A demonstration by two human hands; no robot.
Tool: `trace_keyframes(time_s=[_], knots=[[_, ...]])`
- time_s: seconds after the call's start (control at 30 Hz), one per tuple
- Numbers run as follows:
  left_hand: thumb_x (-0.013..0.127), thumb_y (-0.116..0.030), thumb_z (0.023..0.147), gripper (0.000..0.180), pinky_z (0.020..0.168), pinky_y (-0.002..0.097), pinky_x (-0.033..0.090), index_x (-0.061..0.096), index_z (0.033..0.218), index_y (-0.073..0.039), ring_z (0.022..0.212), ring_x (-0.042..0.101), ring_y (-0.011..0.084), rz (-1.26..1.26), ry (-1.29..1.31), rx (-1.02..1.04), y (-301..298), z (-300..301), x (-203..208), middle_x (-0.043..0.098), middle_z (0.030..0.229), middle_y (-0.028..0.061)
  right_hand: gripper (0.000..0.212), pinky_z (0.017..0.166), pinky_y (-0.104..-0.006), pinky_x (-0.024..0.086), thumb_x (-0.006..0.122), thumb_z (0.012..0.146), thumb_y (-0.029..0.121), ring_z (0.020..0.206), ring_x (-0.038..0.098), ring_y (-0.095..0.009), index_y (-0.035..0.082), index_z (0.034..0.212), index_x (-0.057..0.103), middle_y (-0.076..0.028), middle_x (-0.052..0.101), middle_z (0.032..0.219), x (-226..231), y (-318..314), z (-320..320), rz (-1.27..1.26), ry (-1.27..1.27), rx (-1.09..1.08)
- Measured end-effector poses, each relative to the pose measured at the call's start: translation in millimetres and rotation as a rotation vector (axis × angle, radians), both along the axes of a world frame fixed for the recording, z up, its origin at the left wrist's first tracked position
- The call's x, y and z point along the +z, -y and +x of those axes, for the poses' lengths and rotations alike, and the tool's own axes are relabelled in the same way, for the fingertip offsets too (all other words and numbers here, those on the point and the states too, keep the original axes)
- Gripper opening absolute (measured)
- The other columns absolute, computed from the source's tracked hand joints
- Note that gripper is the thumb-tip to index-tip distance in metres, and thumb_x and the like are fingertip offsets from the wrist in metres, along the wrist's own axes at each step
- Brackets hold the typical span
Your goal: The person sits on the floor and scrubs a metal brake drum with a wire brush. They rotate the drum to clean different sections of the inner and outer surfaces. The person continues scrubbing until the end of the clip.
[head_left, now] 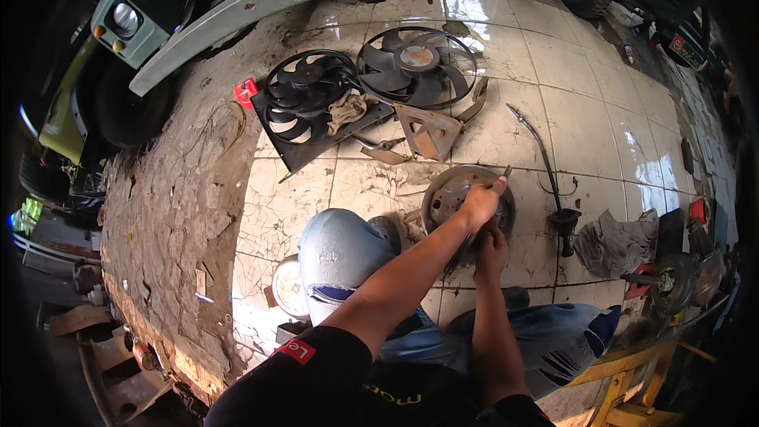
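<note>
While a round metal drum (443, 194) sits on the tiled floor (589, 130) before the person, the left hand (481, 204) is over it, its forearm slanting up and rightward, fist closed around a thin piece (507, 171) that juts past the fingers. Just nearer, the right hand (492, 255) reaches forward at the drum's near side, fingertips hidden; whether it grips, I cannot tell. Farther off lie a rusty triangular bracket (439, 128) and two black fans (385, 63).

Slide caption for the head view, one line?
Left hand and right hand at a round metal part on the tiled floor, two dark fans beyond.
</note>
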State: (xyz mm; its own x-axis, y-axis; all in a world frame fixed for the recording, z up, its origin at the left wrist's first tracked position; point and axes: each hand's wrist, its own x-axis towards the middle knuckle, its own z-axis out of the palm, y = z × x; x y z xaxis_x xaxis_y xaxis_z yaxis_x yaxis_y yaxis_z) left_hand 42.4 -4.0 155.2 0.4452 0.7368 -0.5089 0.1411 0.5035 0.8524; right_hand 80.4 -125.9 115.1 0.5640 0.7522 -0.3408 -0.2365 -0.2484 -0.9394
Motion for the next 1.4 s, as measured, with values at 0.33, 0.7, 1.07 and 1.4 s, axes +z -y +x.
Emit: trace_keyframes(time_s=[0.33,0.7,1.07,1.4], knots=[[0.052,-0.04,0.098,0.048,0.066,0.0326,0.043,0.065,0.119,0.001,0.067,0.049,0.0146,0.054,0.058,0.117,-0.2,6.5,2.6,0.058,0.074,0.005,0.04,0.103,-0.031,0.039,0.051,0.101,0.018,0.12,0.054,-0.021,-0.002,0.136,0.051,-0.015,0.056,0.133,11.4,24.2,-6.1,0.179,-0.135,0.17],[0.056,-0.041,0.097,0.044,0.064,0.0305,0.043,0.067,0.1,0.002,0.071,0.052,0.0126,0.077,0.078,0.144,-0.7,-1.2,7.3,0.06,0.08,0.004,0.057,0.112,-0.0347,0.029,0.035,0.106,0.038,0.137,0.037,-0.022,0.002,0.149,0.031,-0.012,0.036,0.151,1.5,18.4,-31.0,0.241,-0.314,0.174],[0.056,-0.043,0.095,0.053,0.092,0.0333,0.044,0.064,0.116,0.006,0.102,0.058,0.0212,0.013,0.061,0.159,-9.5,-9.6,2.7,0.066,0.113,0.0145,0.068,0.119,-0.0342,0.01,0.017,0.106,0.046,0.149,0.009,-0.026,-0.001,0.154,0.008,-0.017,0.009,0.161,6.3,-2.6,-22.8,0.193,-0.275,0.345],[0.054,-0.047,0.096,0.064,0.1,0.0344,0.041,0.054,0.132,0.005,0.115,0.054,0.0241,-0.019,-0.073,0.108,-9.5,-10.9,19.6,0.058,0.128,0.0176,0.073,0.12,-0.0352,0.005,0.024,0.105,0.048,0.149,0.003,-0.034,-0.007,0.151,0.011,-0.025,0.007,0.159,-21.7,-6.8,-20.9,0.148,-0.069,0.284]])
